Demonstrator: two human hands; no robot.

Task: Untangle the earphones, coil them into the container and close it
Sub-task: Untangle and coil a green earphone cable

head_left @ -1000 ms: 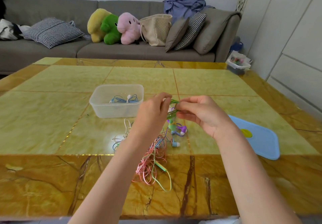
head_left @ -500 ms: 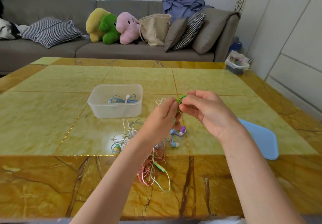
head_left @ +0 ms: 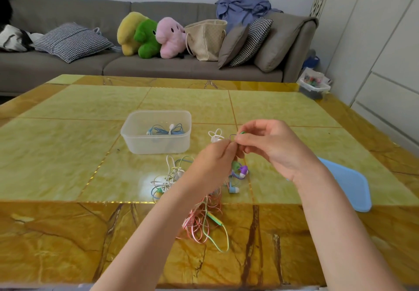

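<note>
Green cord (head_left: 241,132) between pinching hands (head_left: 244,148)

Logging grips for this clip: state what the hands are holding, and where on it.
Both the left hand and right hand pinch a thin green earphone cord at one spot between their fingertips; which part of the cord cannot be told.

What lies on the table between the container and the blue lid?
In the head view, both hands, left and right, pinch a green cord there, between container and lid; a small white coil lies behind them.
</note>
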